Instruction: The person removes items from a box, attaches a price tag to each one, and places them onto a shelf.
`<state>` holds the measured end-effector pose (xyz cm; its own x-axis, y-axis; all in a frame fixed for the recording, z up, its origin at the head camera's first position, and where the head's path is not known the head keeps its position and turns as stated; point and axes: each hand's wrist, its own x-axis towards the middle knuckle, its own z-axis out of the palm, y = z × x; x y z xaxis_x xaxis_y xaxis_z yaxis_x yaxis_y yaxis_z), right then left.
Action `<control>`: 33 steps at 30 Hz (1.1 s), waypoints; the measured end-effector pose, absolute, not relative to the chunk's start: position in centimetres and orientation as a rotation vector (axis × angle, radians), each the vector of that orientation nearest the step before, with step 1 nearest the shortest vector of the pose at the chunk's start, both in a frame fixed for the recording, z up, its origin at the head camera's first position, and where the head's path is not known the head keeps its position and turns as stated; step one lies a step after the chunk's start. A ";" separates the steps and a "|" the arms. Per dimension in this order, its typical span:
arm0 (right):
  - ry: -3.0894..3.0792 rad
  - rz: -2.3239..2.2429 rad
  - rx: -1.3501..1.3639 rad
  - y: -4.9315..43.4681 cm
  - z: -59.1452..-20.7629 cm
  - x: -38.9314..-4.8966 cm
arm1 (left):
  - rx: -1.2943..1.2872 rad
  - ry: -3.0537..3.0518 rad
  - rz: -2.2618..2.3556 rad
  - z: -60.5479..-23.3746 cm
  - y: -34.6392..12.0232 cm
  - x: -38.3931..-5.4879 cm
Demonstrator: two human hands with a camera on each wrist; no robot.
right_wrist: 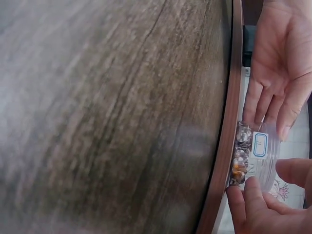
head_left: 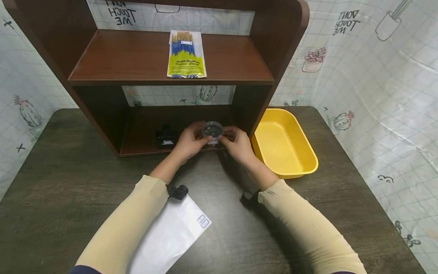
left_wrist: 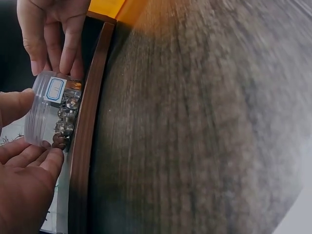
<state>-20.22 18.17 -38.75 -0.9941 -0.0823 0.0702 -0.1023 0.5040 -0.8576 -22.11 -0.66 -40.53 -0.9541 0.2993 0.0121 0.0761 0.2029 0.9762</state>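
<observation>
A clear round plastic jar (head_left: pixel 213 131) with a screw lid stands at the front of the lower shelf. Small shiny pieces (left_wrist: pixel 67 114) lie in its bottom, and a blue-bordered white label (right_wrist: pixel 260 145) is on its side. My left hand (head_left: pixel 192 140) grips the jar from the left, thumb towards the lid and fingers low on the side. From the right my right hand (head_left: pixel 237 144) holds the same jar, thumb near the front of the lid. What exactly the shiny pieces are, I cannot tell.
A black item (head_left: pixel 165 137) with a white label sits left on the lower shelf (head_left: pixel 140 146). On the upper shelf (head_left: pixel 133 57) lies a pack of artist brushes (head_left: pixel 186 57). The yellow tray (head_left: pixel 278 140) stands right of the shelf unit; a white envelope (head_left: pixel 171 236) lies under my left forearm.
</observation>
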 end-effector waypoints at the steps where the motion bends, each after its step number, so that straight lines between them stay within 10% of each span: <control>1: -2.707 1.549 0.167 18.2 -38.8 -20.2 | 0.363 2.291 1.840 -40.6 -0.7 -22.1; 33: -2.804 1.292 0.311 19.3 -36.6 -17.9 | 0.662 2.822 1.549 -37.8 -0.8 -19.2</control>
